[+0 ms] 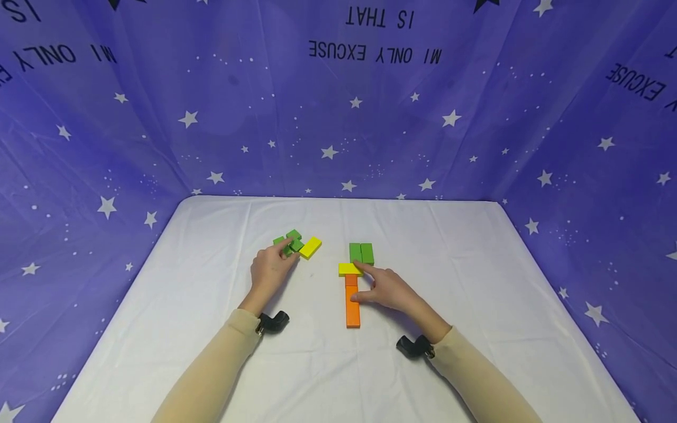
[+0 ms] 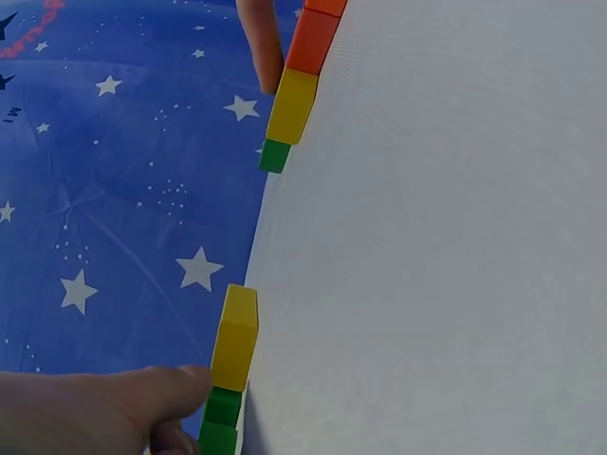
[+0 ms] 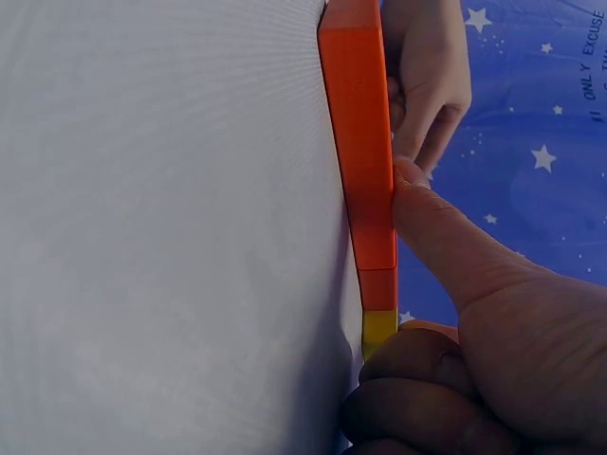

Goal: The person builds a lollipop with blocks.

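Several small green blocks point(image 1: 294, 234) lie in a loose cluster, with a yellow block point(image 1: 310, 248) beside them. My left hand point(image 1: 268, 271) is at this cluster, its thumb and index finger around a green block point(image 1: 297, 245); the fingers partly hide the others. A row on the cloth has a long orange block point(image 1: 352, 311), a short darker orange block point(image 1: 351, 280) and a crosswise yellow block point(image 1: 346, 269). Two green blocks point(image 1: 367, 252) lie side by side beyond it. My right hand point(image 1: 391, 288) touches the long orange block with its thumb, its index fingertip where yellow and green meet.
A white cloth point(image 1: 201, 364) covers the table. Purple curtains point(image 1: 296, 129) with stars and lettering hang behind it and at both sides. Black wrist mounts point(image 1: 415, 346) stick out from the sleeves close to the table.
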`<state>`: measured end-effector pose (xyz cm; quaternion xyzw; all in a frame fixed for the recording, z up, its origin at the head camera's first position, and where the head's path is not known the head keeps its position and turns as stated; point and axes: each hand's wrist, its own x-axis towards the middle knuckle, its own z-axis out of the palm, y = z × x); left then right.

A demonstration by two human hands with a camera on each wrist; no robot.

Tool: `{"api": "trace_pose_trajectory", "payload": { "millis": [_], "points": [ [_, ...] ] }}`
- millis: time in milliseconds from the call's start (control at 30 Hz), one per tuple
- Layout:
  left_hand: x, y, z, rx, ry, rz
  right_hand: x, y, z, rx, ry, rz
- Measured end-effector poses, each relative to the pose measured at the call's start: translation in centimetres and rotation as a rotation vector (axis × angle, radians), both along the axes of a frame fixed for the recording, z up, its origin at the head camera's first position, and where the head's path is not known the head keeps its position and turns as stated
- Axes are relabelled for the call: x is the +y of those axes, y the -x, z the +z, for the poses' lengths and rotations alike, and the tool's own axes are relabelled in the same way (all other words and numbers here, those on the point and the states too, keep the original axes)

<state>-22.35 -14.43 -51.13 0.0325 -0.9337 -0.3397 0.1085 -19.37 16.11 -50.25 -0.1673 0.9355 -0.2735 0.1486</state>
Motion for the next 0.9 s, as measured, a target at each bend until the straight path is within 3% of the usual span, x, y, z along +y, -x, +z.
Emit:
{"api": "trace_pose_trajectory", "payload": {
  "millis": [633, 900],
  "points": [
    [0.08, 0.64, -0.32, 0.009, 0.008, 0.092, -0.14, 0.14, 0.01, 0.014, -0.006, -0.008],
    [0.32, 0.43, -0.37, 0.015, -0.019, 0.087, 0.00, -0.05, -0.06, 0.008, -0.006, -0.018]
  ]
}}
